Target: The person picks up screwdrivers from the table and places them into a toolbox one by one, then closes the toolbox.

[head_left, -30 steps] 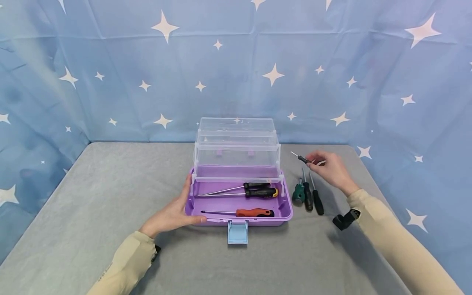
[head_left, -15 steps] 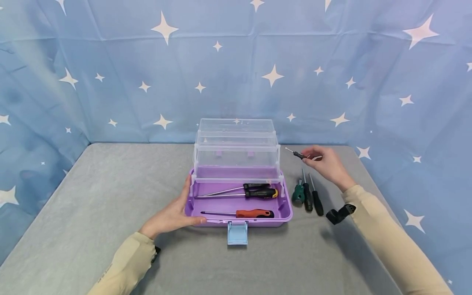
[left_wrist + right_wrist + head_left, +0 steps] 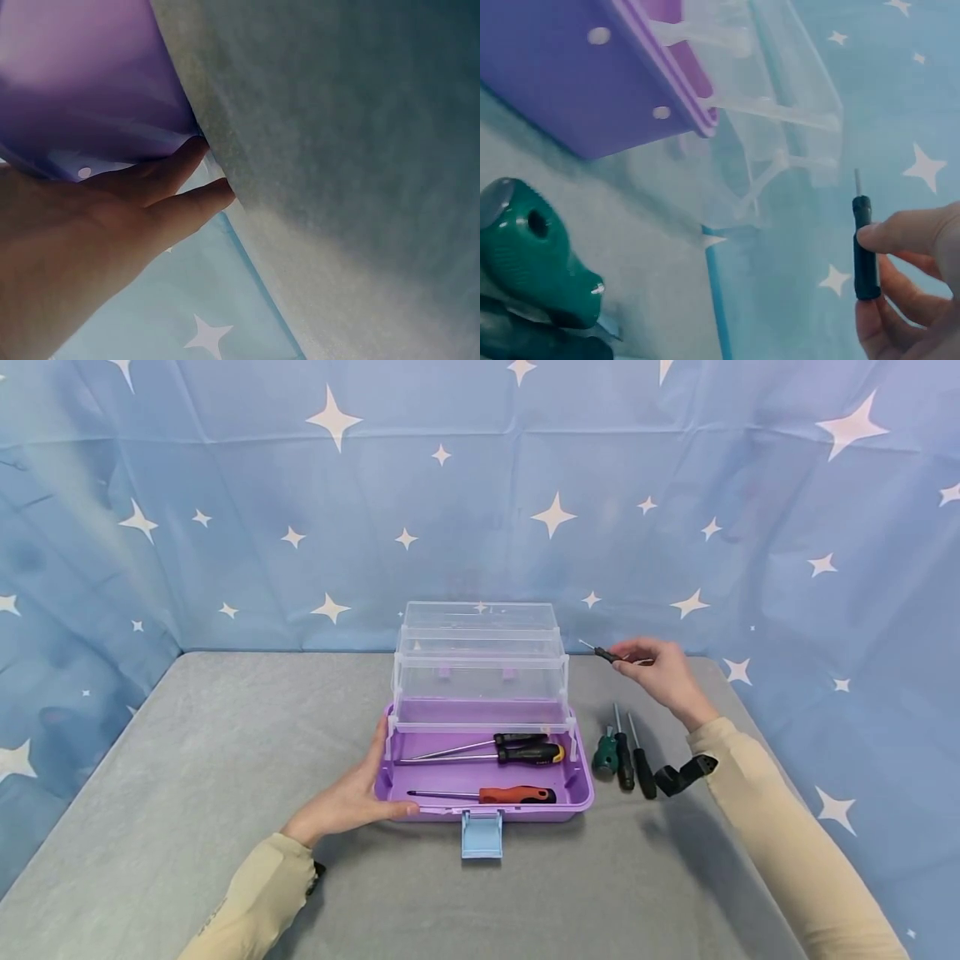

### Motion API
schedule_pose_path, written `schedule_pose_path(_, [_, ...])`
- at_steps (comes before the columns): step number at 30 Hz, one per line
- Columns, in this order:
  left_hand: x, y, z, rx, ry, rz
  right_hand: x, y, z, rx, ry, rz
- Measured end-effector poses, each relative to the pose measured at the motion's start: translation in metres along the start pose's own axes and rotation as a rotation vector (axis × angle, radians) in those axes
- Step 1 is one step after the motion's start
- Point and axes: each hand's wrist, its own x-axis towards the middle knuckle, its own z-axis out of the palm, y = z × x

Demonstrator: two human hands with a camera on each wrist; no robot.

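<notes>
My right hand point(image 3: 663, 677) pinches a small black-handled screwdriver point(image 3: 604, 654) in the air, right of the toolbox. The right wrist view shows the thumb on its dark handle point(image 3: 865, 259) and the short thin shaft pointing up. My left hand point(image 3: 348, 789) touches the left end of the purple toolbox point(image 3: 585, 789), fingers straight along its side and thumb at the front rim. Inside the toolbox lie an orange-handled screwdriver point(image 3: 517, 795), a black-and-yellow one point(image 3: 528, 753) and a black-handled one point(image 3: 517, 739). Clear trays point(image 3: 483, 643) stand raised at the back.
Right of the toolbox, a stubby green screwdriver point(image 3: 606, 754) and two longer dark screwdrivers, the nearer one point(image 3: 625, 764) and the outer one point(image 3: 643, 770), lie on the grey table point(image 3: 225, 727). A light-blue latch point(image 3: 482, 835) hangs from the toolbox's front. Behind is a starry curtain point(image 3: 480, 468).
My right hand has risen and moved slightly left and away from me, carrying the small screwdriver. The left hand and toolbox have stayed in place.
</notes>
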Motion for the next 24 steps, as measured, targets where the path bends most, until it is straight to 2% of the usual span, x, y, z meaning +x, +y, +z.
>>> schedule_pose_path(10, [-0.001,0.001,0.000,0.008,-0.001,-0.017,0.011,-0.009,-0.001,0.000,-0.018,0.001])
schedule_pose_path(24, [-0.001,0.001,0.000,0.012,0.001,-0.024,0.030,-0.027,0.003,-0.021,-0.061,0.061])
